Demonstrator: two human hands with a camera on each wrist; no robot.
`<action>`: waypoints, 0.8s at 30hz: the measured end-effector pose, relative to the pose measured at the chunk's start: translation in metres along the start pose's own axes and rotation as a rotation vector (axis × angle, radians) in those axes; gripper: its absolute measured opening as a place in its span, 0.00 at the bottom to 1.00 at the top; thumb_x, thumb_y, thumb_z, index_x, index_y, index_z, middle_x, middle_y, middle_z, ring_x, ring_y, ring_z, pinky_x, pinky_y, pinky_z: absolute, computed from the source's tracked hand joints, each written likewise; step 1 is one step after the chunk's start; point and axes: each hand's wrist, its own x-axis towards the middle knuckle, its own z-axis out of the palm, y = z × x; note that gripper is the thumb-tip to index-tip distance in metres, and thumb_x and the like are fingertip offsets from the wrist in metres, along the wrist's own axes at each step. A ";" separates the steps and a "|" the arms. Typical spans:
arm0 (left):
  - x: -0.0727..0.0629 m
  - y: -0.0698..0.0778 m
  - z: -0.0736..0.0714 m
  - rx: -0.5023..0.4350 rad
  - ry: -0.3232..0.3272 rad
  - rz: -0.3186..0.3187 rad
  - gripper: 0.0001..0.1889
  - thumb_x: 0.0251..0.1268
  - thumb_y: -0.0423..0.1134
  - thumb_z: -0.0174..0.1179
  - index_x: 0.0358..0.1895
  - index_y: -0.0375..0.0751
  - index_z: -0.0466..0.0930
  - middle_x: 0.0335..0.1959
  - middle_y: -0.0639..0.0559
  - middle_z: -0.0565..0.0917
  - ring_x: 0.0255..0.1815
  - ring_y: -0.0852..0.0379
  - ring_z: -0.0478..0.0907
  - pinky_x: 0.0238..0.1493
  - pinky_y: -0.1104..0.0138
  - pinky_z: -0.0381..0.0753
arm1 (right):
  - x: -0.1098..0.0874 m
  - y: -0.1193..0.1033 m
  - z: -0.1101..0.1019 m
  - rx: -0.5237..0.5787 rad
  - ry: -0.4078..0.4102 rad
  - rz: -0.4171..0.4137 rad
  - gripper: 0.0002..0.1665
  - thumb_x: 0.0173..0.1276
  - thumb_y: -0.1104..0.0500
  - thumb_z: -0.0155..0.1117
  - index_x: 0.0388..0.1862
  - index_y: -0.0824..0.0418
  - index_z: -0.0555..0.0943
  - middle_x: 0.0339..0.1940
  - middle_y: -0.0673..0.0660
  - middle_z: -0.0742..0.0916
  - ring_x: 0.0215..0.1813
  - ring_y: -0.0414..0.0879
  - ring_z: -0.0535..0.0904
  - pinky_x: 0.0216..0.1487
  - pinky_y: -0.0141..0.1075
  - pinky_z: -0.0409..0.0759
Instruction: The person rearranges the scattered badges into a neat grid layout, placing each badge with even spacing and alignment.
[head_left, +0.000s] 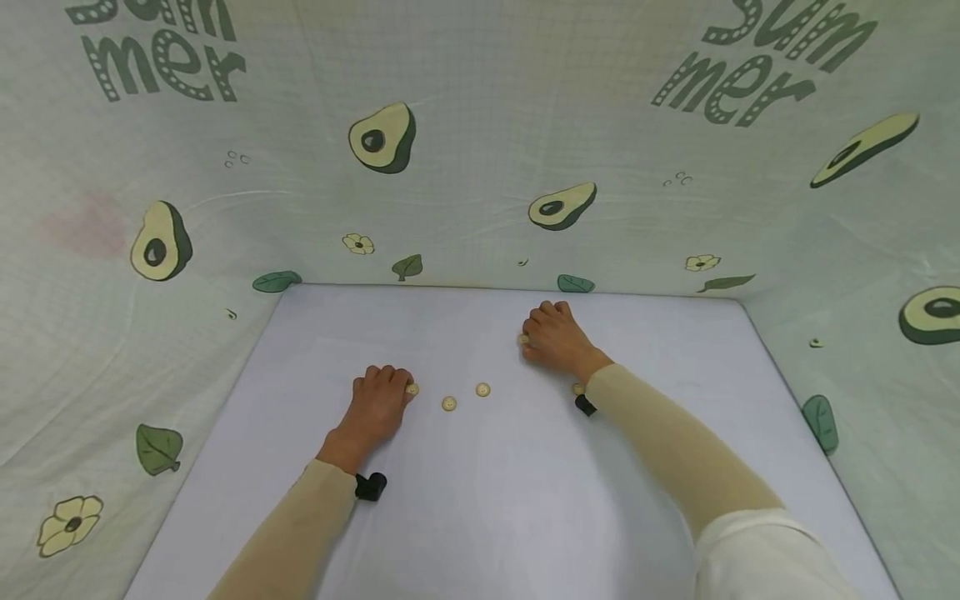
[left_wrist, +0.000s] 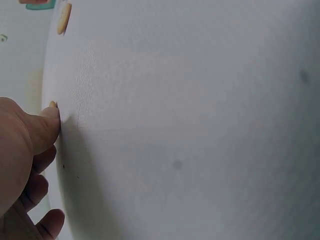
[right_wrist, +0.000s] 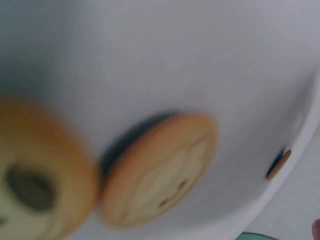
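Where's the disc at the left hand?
Head view: the disc is left of centre, at the thumb side of the left hand; the next disc lies to its right, slightly lower in frame.

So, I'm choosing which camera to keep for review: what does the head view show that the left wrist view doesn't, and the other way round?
Only the head view shows the long beige sleeves, the black wrist-worn devices, the green-and-yellow avocado prints and the whole bare right hand.

Only the left wrist view shows the bare left hand from below, with the fleshy inner side of its thumb.

Both show the smooth white tabletop, the small round tan disc at that thumb, and another such disc apart from it.
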 end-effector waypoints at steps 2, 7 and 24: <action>0.000 0.000 0.001 -0.001 0.002 0.003 0.10 0.78 0.41 0.63 0.52 0.40 0.81 0.43 0.46 0.81 0.48 0.43 0.73 0.50 0.46 0.74 | 0.005 -0.003 0.001 0.003 -0.009 -0.003 0.14 0.72 0.51 0.66 0.44 0.61 0.85 0.43 0.56 0.84 0.52 0.54 0.72 0.63 0.54 0.66; -0.001 0.000 0.000 -0.008 0.017 0.009 0.09 0.77 0.41 0.64 0.51 0.40 0.81 0.42 0.46 0.81 0.46 0.44 0.72 0.48 0.47 0.74 | 0.013 -0.009 0.004 0.001 -0.034 0.006 0.15 0.73 0.50 0.66 0.45 0.60 0.86 0.46 0.56 0.85 0.52 0.53 0.72 0.63 0.54 0.66; 0.000 0.001 -0.001 -0.005 0.004 -0.002 0.09 0.79 0.41 0.63 0.52 0.39 0.81 0.43 0.45 0.82 0.47 0.43 0.72 0.48 0.46 0.75 | 0.017 -0.018 0.008 0.008 -0.049 0.031 0.14 0.77 0.50 0.62 0.43 0.60 0.86 0.44 0.55 0.86 0.51 0.53 0.73 0.63 0.54 0.68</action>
